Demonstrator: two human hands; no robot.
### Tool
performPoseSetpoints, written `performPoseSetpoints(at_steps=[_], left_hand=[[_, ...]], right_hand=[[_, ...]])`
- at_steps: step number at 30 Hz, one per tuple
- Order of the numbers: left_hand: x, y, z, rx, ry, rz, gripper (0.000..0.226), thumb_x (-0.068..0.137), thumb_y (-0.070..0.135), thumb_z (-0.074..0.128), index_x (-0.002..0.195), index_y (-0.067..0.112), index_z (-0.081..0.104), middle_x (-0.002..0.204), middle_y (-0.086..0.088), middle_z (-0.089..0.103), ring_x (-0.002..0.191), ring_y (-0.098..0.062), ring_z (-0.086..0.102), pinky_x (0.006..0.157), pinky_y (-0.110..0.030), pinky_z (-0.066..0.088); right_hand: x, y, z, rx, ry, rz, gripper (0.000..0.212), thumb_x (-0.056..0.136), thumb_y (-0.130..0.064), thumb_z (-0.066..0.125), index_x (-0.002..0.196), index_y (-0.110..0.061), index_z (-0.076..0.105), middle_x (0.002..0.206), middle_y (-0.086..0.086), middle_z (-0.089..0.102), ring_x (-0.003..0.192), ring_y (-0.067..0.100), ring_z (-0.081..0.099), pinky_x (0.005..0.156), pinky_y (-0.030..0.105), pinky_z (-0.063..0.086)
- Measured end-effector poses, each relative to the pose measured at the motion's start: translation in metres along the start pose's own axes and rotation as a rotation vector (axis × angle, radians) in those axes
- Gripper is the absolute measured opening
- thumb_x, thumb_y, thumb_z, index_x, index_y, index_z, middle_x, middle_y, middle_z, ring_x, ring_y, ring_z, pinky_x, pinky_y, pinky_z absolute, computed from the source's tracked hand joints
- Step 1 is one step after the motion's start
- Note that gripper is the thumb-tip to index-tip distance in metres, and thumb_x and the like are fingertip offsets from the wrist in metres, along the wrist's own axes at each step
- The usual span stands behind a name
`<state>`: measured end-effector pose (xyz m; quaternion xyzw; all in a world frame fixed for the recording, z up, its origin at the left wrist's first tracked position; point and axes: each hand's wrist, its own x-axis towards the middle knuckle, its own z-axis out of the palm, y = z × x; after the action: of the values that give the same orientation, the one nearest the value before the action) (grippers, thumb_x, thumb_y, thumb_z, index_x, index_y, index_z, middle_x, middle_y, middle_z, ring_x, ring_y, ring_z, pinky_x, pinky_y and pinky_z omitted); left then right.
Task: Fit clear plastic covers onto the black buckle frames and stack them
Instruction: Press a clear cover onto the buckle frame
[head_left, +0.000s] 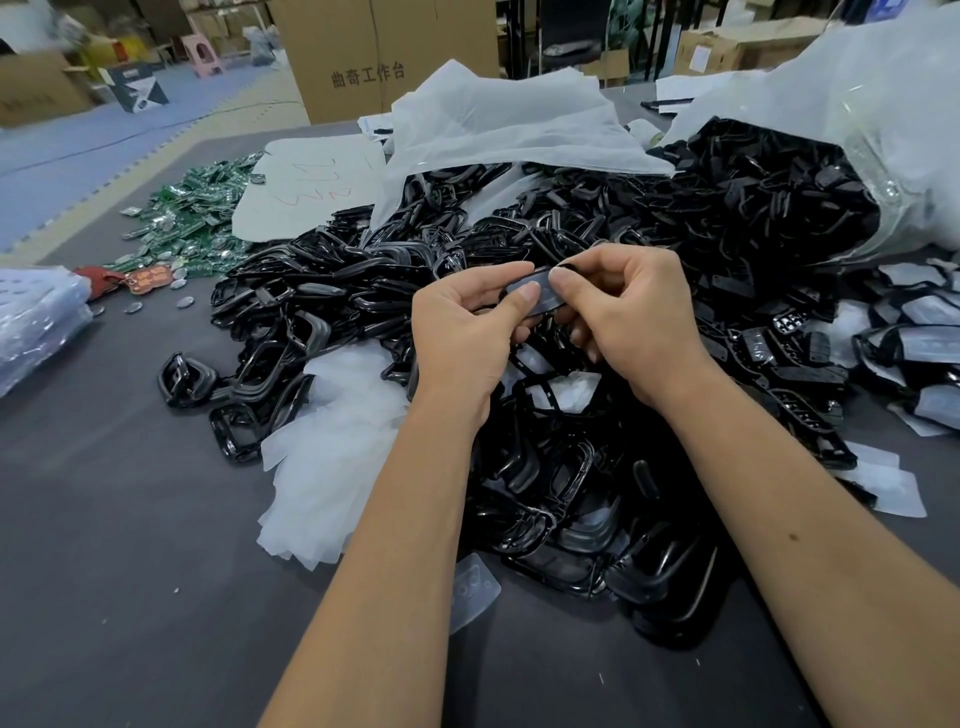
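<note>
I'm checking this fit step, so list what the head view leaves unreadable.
- Seating of the clear cover on the black frame: hidden by both thumbs of the left hand and right hand.
- Right sack: cut off by the frame edge.
- Green circuit boards: too small to read.

We see two bare forearms, no sleeves in view, nothing worn on the wrists. Left hand (467, 332) and right hand (631, 317) have no gloves, rings or watch. Fingernails are short, unpainted. We note a small dark mole (793, 537) on the right forearm. Nothing else of the body shows.
</note>
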<state>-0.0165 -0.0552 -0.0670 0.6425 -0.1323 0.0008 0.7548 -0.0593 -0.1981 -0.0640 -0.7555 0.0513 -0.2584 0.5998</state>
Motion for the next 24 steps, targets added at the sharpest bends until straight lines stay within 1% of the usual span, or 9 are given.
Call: performPoseSetpoints(at_steps=[7, 10, 12, 14, 16, 17, 20, 22, 24], left_hand=[[0.000, 0.003, 0.001, -0.023, -0.011, -0.037, 0.015, 0.091, -0.004, 0.073, 0.100, 0.007, 0.080, 0.085, -0.013, 0.079, 0.068, -0.014, 0.069, 0.057, -0.018, 0.051], [0.000, 0.005, 0.000, -0.064, 0.015, -0.061, 0.016, 0.091, -0.006, 0.072, 0.098, 0.006, 0.079, 0.081, -0.012, 0.078, 0.066, -0.017, 0.068, 0.056, -0.016, 0.051], [0.000, 0.006, -0.001, -0.080, 0.041, -0.078, 0.016, 0.091, -0.007, 0.071, 0.097, 0.006, 0.079, 0.078, -0.011, 0.077, 0.064, -0.017, 0.068, 0.055, -0.015, 0.051], [0.001, 0.007, -0.002, -0.087, 0.049, -0.093, 0.015, 0.091, -0.007, 0.071, 0.099, 0.005, 0.078, 0.079, -0.012, 0.076, 0.063, -0.015, 0.068, 0.055, -0.015, 0.050], [0.001, 0.009, -0.003, -0.089, 0.038, -0.120, 0.015, 0.091, -0.006, 0.071, 0.102, 0.002, 0.078, 0.082, -0.013, 0.077, 0.062, -0.013, 0.069, 0.056, -0.015, 0.050], [0.001, 0.010, -0.004, -0.096, 0.028, -0.147, 0.015, 0.091, -0.006, 0.071, 0.104, 0.001, 0.077, 0.083, -0.013, 0.078, 0.063, -0.013, 0.069, 0.056, -0.014, 0.050], [0.001, 0.016, -0.006, -0.152, 0.009, -0.230, 0.012, 0.093, -0.003, 0.068, 0.099, 0.001, 0.078, 0.080, -0.010, 0.077, 0.062, -0.010, 0.069, 0.054, -0.014, 0.050], [0.002, 0.019, -0.006, -0.206, 0.021, -0.259, 0.016, 0.099, 0.007, 0.063, 0.093, 0.002, 0.077, 0.074, -0.008, 0.074, 0.058, -0.009, 0.066, 0.053, -0.015, 0.050], [0.002, 0.020, -0.006, -0.252, 0.017, -0.280, 0.031, 0.105, 0.027, 0.058, 0.094, 0.003, 0.074, 0.073, -0.009, 0.071, 0.056, -0.011, 0.065, 0.052, -0.017, 0.052]], right_hand=[[0.001, 0.001, 0.000, 0.103, -0.001, 0.034, 0.008, 0.096, -0.016, 0.074, 0.089, -0.011, 0.075, 0.060, 0.004, 0.069, 0.043, 0.014, 0.055, 0.037, 0.022, 0.038], [0.001, 0.003, -0.001, -0.022, 0.056, -0.093, 0.005, 0.099, -0.020, 0.069, 0.100, -0.017, 0.073, 0.069, 0.005, 0.070, 0.050, 0.017, 0.061, 0.046, 0.028, 0.047], [0.002, 0.004, -0.005, -0.158, 0.066, -0.245, 0.016, 0.099, -0.014, 0.064, 0.111, -0.020, 0.073, 0.081, 0.003, 0.070, 0.064, 0.018, 0.065, 0.057, 0.030, 0.051], [0.001, 0.005, -0.009, -0.319, 0.025, -0.415, 0.031, 0.092, -0.004, 0.066, 0.116, -0.020, 0.076, 0.095, -0.002, 0.069, 0.075, 0.010, 0.063, 0.063, 0.013, 0.046], [0.001, 0.006, -0.010, -0.427, -0.022, -0.494, 0.037, 0.086, -0.001, 0.075, 0.117, -0.019, 0.079, 0.106, 0.000, 0.066, 0.082, 0.007, 0.060, 0.066, 0.006, 0.042], [0.001, 0.007, -0.010, -0.448, -0.026, -0.516, 0.035, 0.085, -0.003, 0.078, 0.117, -0.019, 0.080, 0.109, 0.002, 0.066, 0.086, 0.008, 0.061, 0.071, 0.008, 0.044], [0.004, 0.007, -0.010, -0.443, -0.016, -0.583, 0.023, 0.090, -0.012, 0.080, 0.113, -0.016, 0.082, 0.110, 0.005, 0.068, 0.089, 0.016, 0.065, 0.081, 0.028, 0.054], [0.003, 0.006, -0.008, -0.414, -0.039, -0.559, 0.017, 0.092, -0.017, 0.080, 0.108, -0.015, 0.083, 0.107, 0.004, 0.069, 0.089, 0.017, 0.066, 0.082, 0.030, 0.055], [0.003, 0.003, -0.005, -0.331, -0.044, -0.428, 0.011, 0.090, -0.018, 0.082, 0.100, -0.015, 0.083, 0.102, 0.004, 0.068, 0.092, 0.013, 0.065, 0.084, 0.027, 0.053]])
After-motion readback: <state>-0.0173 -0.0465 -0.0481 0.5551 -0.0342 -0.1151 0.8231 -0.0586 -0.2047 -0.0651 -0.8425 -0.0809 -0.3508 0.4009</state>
